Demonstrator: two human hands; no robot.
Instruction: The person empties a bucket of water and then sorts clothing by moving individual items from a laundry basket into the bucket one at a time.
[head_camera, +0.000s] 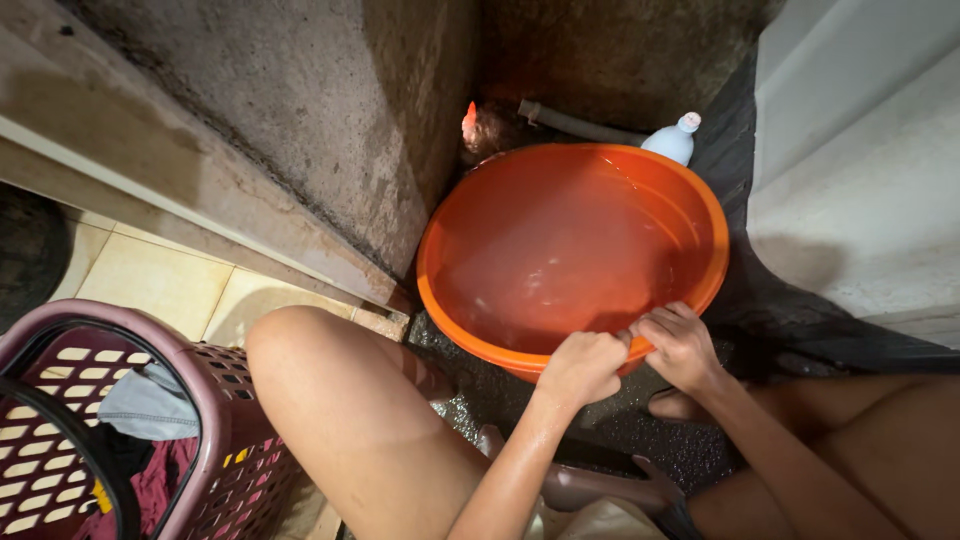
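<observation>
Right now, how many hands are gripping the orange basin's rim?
2: the left hand and right hand grip the near rim of the orange basin side by side, close together.

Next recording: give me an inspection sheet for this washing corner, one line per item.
Surface: wet dark floor, tiles at left.
Job's things: orange basin holding water.
Clutter: white bottle behind basin; laundry basket with clothes at left.
Grippers: left hand and right hand both grip the basin's near rim.
Cables: none; a pipe in the corner.
Surroundings: stained concrete wall; pale panel at right.
</observation>
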